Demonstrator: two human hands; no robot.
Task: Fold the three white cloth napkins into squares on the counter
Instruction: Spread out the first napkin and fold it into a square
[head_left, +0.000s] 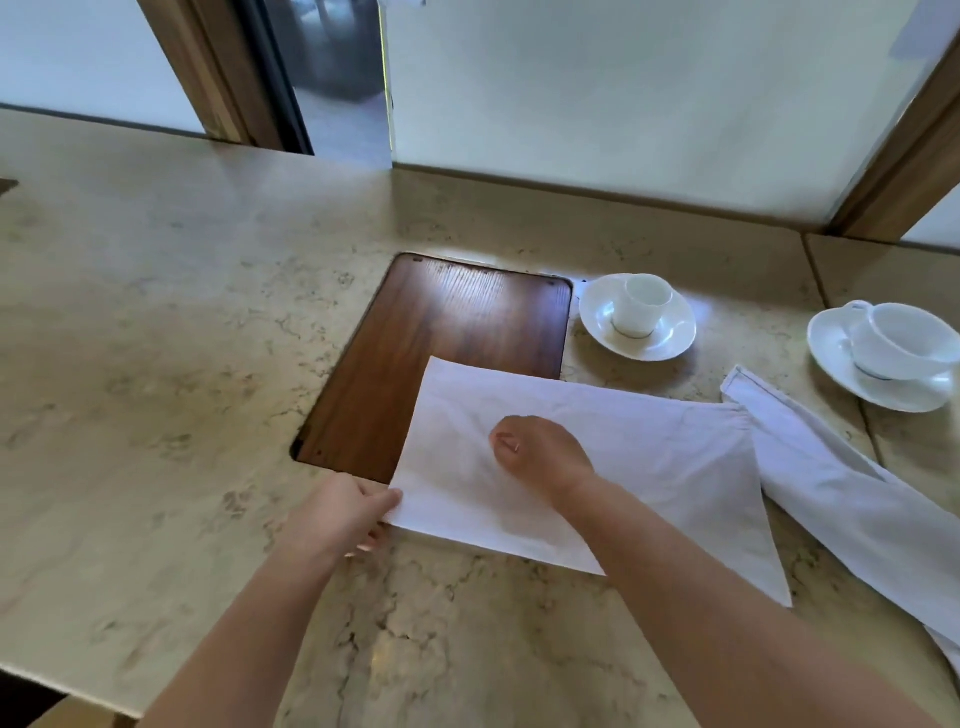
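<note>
White napkin (519, 410) | left hand (337, 512) pinches corner | right hand (540, 449) curled, knuckles pressing; fingertips hidden | second napkin (841, 483) cut off right

Kitchen or café counter, beige marble counter (171, 291), inset wooden board (447, 343), white cups on saucers (638, 318)

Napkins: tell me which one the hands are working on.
The flat napkin lying partly over the wooden inset; the other napkin, bunched long at its right, is untouched.

A single head-worn camera looks forward and steeply down, close over the counter (171, 291).
</note>
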